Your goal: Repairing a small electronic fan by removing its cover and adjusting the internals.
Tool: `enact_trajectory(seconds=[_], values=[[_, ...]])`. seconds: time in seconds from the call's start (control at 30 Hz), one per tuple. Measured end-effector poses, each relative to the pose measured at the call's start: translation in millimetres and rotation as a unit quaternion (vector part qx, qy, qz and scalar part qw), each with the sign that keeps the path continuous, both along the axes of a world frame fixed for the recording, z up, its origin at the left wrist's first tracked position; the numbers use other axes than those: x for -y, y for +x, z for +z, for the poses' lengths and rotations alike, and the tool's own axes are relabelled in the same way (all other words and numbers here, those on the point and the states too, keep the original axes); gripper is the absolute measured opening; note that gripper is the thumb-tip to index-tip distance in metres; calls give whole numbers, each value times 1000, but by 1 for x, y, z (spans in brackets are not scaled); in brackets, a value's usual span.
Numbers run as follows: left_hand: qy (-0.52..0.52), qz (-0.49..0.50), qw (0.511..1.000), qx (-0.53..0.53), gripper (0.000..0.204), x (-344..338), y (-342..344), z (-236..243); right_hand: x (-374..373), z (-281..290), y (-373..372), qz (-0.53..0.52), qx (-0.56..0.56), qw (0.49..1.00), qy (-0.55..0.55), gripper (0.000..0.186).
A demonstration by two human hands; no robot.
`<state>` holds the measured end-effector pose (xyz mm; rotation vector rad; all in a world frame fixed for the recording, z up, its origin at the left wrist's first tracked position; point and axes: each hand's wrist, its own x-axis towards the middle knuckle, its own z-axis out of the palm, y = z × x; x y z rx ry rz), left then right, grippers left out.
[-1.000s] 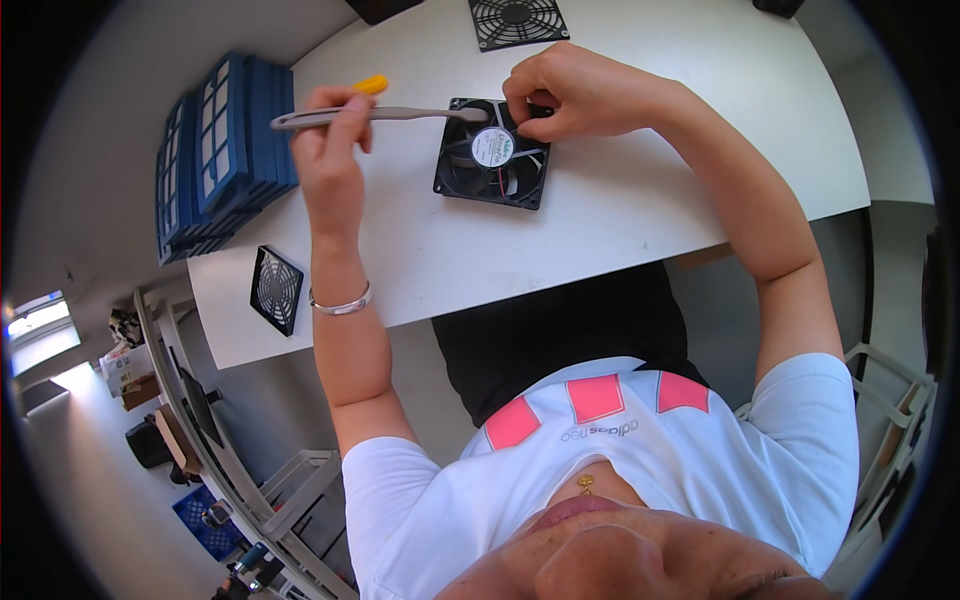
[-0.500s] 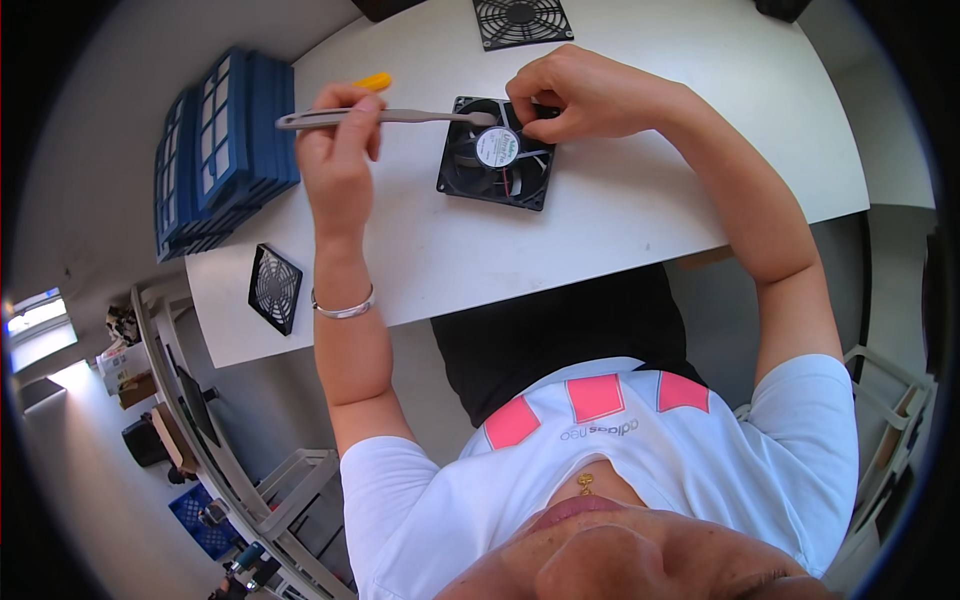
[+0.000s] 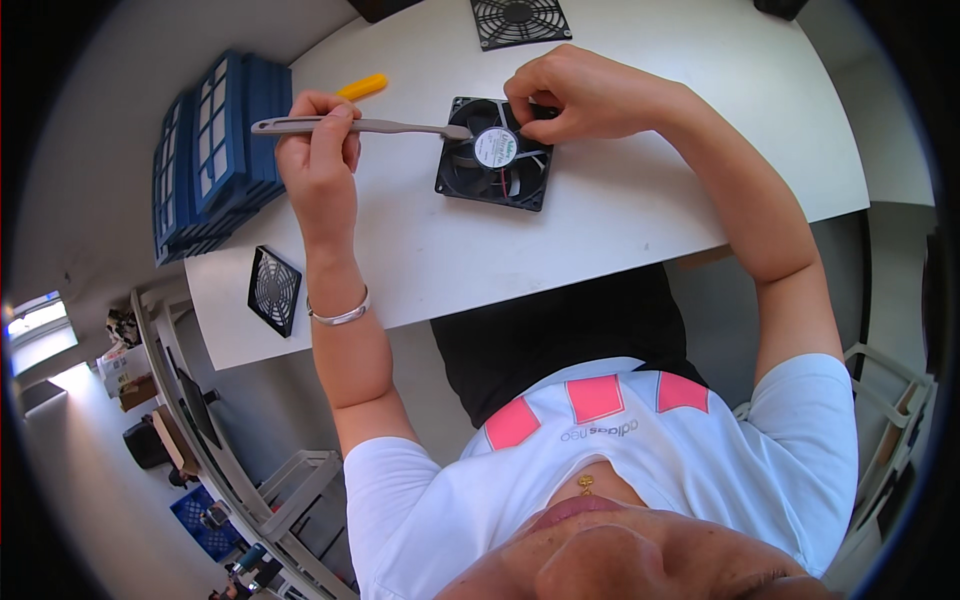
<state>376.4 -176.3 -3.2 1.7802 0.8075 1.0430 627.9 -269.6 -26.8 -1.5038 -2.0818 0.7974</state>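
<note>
A square black cooling fan with a pale round label on its hub lies on the white table. My right hand is closed at its upper right corner, gripping the frame with curled fingers. To the left, my left hand pinches a grey toothbrush by the middle of its handle. The toothbrush reaches across level, its head over the fan's upper left blades beside the hub. Bristles do not show clearly from above. A yellow handle-shaped thing rests just beyond my left hand.
One black fan guard lies at the far side of the table, another near its left edge. Stacked blue plastic bins stand at the far left. A dark object sits at the far right corner.
My left hand has drawn the toothbrush leftward and slightly nearer, so its head has shifted from the hub's top toward the fan's left side. The right hand stays in place.
</note>
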Motion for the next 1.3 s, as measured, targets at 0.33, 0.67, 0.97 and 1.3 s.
enact_trajectory(seconds=[0.33,0.67,0.97,1.3], values=[[62,-19,997,-28,14,3,3,-6,1,2,0,4,14,1000,0,11],[109,21,994,-11,16,9,1,-3,2,1,-5,-8,47,996,72,14],[89,72,981,154,12,8,-2,2,0,-2,-2,-23,30,998,54,15],[54,-30,998,17,16,10,11,-13,-2,-6,-6,-46,28,996,64,13]])
